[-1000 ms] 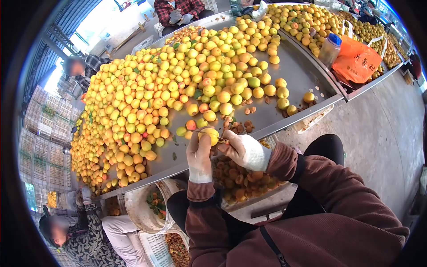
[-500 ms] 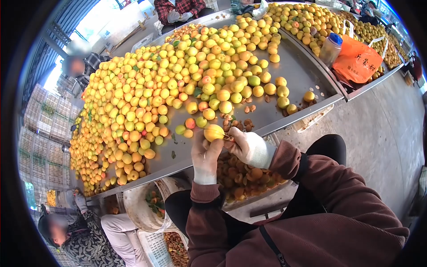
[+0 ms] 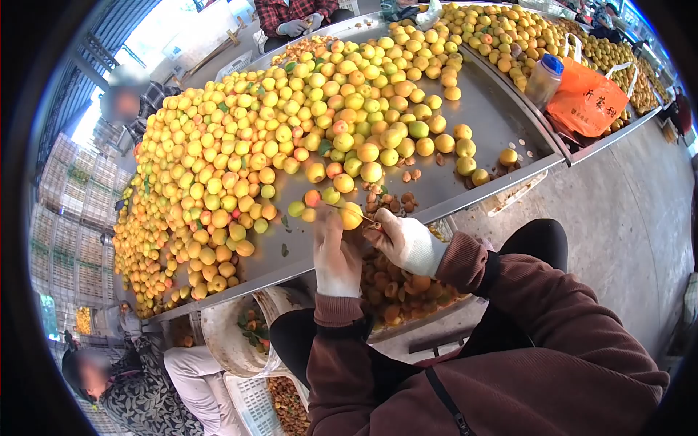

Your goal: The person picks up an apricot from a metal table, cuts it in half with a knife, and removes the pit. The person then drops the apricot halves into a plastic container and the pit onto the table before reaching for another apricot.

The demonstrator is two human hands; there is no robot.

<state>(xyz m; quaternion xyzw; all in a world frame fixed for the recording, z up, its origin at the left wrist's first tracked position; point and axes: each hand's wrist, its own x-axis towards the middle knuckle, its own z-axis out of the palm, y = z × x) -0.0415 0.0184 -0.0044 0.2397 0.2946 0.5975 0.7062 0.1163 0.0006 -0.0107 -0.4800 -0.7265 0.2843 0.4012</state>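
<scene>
A yellow apricot [image 3: 352, 216] sits in the fingers of my left hand [image 3: 336, 256], which wears a pale glove. My right hand [image 3: 408, 241], also gloved, is closed around a thin pointed tool [image 3: 369, 219] whose tip lies against the apricot. The palm hides most of the tool. Both hands are over the near edge of the metal table [image 3: 509, 112]. Just beyond them lie a few loose apricots [image 3: 312, 198] and some brown pits [image 3: 392, 202]. Below my hands is a container of opened apricot halves [image 3: 403, 287].
A large heap of apricots [image 3: 218, 160] covers the table's left and middle. On the adjoining table are an orange bag [image 3: 587, 98] and a blue-lidded jar [image 3: 544, 78]. A white bucket [image 3: 231, 334] and a crate [image 3: 254, 403] stand at left, near a seated person [image 3: 145, 392].
My left hand has turned and its fingers have shifted around the apricot. The tool's thin shaft now shows across the fruit. My right hand has moved only slightly.
</scene>
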